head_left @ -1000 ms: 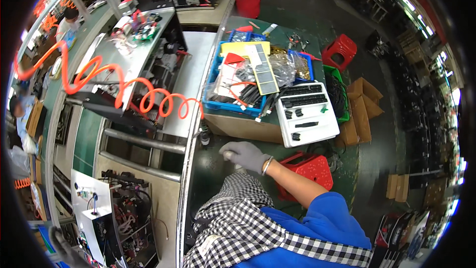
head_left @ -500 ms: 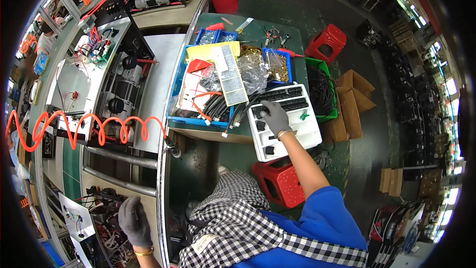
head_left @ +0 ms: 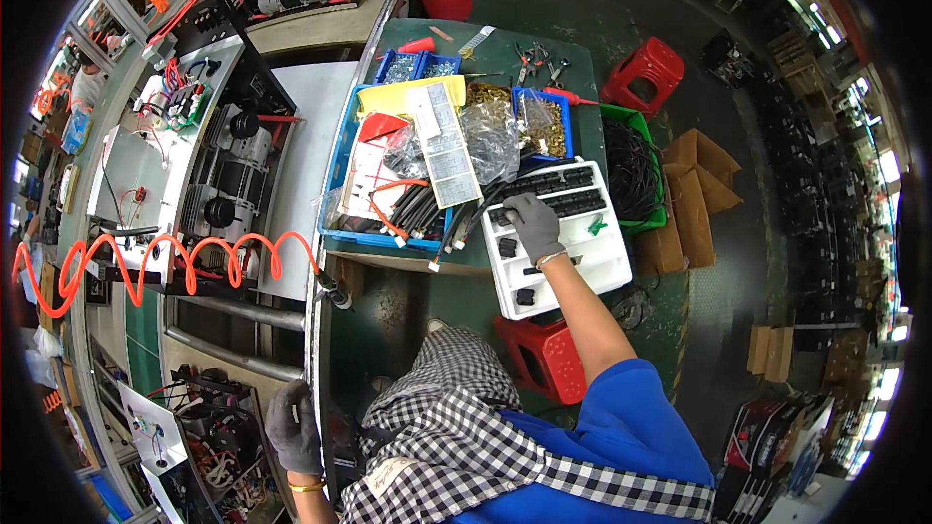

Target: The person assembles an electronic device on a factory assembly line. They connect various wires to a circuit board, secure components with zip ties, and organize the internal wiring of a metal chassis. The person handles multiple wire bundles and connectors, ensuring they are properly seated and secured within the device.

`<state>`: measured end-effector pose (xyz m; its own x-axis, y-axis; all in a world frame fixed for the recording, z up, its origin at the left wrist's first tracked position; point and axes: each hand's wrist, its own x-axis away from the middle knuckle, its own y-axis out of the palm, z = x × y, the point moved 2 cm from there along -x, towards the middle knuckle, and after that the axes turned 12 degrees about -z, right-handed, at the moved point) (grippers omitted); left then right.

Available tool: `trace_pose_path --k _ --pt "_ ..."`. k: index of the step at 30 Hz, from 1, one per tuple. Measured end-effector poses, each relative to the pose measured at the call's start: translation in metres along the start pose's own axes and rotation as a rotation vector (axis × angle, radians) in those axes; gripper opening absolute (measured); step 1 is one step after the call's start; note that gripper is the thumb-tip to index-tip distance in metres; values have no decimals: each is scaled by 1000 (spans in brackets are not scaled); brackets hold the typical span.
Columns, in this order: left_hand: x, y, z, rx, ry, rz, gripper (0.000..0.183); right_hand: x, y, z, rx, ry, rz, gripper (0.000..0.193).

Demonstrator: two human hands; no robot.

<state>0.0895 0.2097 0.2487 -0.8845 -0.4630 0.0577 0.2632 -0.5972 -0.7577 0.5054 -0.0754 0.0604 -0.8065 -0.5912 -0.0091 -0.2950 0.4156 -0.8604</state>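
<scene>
My right hand (head_left: 533,226), in a grey glove, reaches into a white compartment tray (head_left: 603,274). Its bent fingers touch the row of black parts (head_left: 577,202) near the tray's far side; what they pinch is hidden. Beside the hand, more small black pieces (head_left: 508,247) and a green piece (head_left: 597,224) lie in the tray. At the lower left, my gloved left hand (head_left: 294,427) is raised by the workbench's metal edge, its fingers curled together. Whether it holds anything does not show.
A blue bin (head_left: 335,223) holds black cables and papers. Left of it stands an open machine (head_left: 233,170) on the workbench, with an orange coiled hose (head_left: 199,257) across its front. Red stools (head_left: 644,76) and a green crate (head_left: 658,218) flank the green table.
My left hand has moved right, toward the bench edge. My right hand has shifted slightly left and stays over the black parts. The view has shifted a little.
</scene>
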Motion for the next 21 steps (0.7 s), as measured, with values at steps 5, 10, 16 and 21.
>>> trace_pose_path --k 5,10,16,21 --pt "-2 8 7 36 -31 -26 12 10 -3 -4 47 -56 -68 23" --pt "-1 18 9 72 -19 -51 13 32 -21 9 50 -4 70 32" --pt "10 39 -3 122 -24 -115 14 74 -41 65 346 440 50 56" --pt "9 55 15 105 12 -177 14 81 -37 87 358 451 -94 60"
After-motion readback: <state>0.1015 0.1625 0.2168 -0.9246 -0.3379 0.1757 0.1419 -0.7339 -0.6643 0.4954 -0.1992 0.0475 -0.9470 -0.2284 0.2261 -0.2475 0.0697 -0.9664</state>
